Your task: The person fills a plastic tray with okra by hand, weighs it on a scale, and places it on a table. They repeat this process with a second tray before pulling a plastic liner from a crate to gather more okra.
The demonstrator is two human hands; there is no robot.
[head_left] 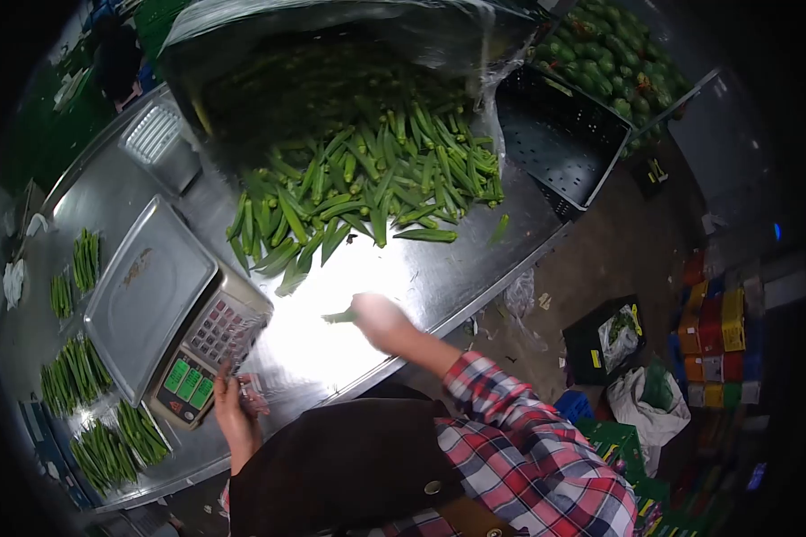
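Observation:
Blurred by motion, my right hand (381, 322) is closed on a green okra pod (338, 317), over the brightly lit part of the steel table. Beyond it spreads a large heap of loose okra (367, 179), spilling from a crate lined with clear plastic (331, 22). My left hand (235, 416) is at the near edge of a digital scale (208, 345), its fingers curled. A small see-through, pinkish piece (256, 394) shows at those fingers; I cannot tell what it is. The scale's metal pan (152, 291) holds no okra, and its green displays are lit.
Bundles of okra (76, 374) lie left of the scale on the steel table (439, 268). Behind the scale stands a stack of clear trays (157, 139). At right are a black crate (564, 134), green produce (609, 54), a white sack (649, 407) and colourful boxes (712, 322).

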